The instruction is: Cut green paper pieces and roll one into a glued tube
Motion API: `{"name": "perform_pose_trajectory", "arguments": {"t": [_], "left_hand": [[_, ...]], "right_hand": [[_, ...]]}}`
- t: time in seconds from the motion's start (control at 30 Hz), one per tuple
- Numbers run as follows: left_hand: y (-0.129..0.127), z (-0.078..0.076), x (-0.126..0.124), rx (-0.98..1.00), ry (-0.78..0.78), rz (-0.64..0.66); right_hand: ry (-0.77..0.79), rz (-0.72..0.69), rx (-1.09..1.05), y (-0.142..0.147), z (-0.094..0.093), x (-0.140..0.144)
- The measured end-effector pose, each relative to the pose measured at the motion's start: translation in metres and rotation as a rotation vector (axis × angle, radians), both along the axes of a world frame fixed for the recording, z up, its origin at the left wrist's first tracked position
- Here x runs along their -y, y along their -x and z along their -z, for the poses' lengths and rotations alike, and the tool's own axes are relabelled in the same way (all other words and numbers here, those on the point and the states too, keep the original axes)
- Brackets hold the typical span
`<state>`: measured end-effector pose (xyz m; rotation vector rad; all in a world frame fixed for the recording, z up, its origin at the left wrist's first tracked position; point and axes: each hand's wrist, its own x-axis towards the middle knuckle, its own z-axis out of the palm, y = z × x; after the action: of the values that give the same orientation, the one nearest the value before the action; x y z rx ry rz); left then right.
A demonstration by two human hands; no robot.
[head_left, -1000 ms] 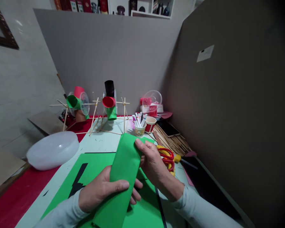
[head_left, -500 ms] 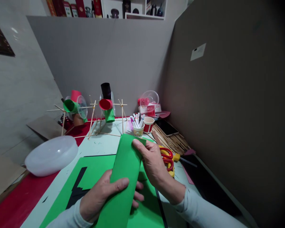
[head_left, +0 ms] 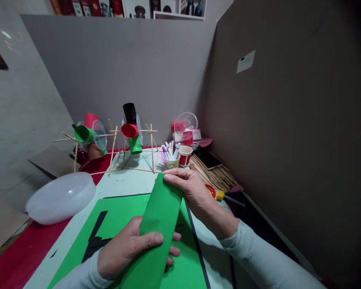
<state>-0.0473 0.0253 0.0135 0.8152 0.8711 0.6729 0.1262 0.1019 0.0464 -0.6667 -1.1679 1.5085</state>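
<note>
Rolling green paper (head_left: 159, 224)
Left hand (head_left: 124, 249) grips the roll's middle, right hand (head_left: 188, 188) pinches its top; keep edges aligned.

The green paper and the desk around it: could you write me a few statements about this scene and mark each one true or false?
1. Both hands hold the rolled green paper. True: left hand near end, right hand far end.
2. The cup of markers lies tipped over. False: it stands upright.
3. A white plastic bowl rests upside down at the left. True.
4. The scissors are in the right hand. False: they lie on the table behind it.
</note>
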Motion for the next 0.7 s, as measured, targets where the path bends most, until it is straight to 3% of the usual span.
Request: {"name": "perform_pose_trajectory", "arguments": {"t": [0.3, 0.47, 0.63, 0.7], "left_hand": [[-0.002, 0.005, -0.004, -0.011, -0.04, -0.041], [0.001, 0.004, -0.005, -0.233, -0.017, -0.007], [0.003, -0.006, -0.006, -0.579, -0.436, -0.083], [0.004, -0.007, -0.006, -0.662, -0.499, -0.097]], "right_hand": [[-0.028, 0.157, 0.021, -0.001, 0.0, -0.002], [-0.031, 0.239, 0.011, -0.004, 0.003, -0.009], [-0.014, 0.286, -0.023, -0.008, 0.01, -0.019], [0.012, 0.283, -0.051, -0.009, 0.013, -0.023]]}}
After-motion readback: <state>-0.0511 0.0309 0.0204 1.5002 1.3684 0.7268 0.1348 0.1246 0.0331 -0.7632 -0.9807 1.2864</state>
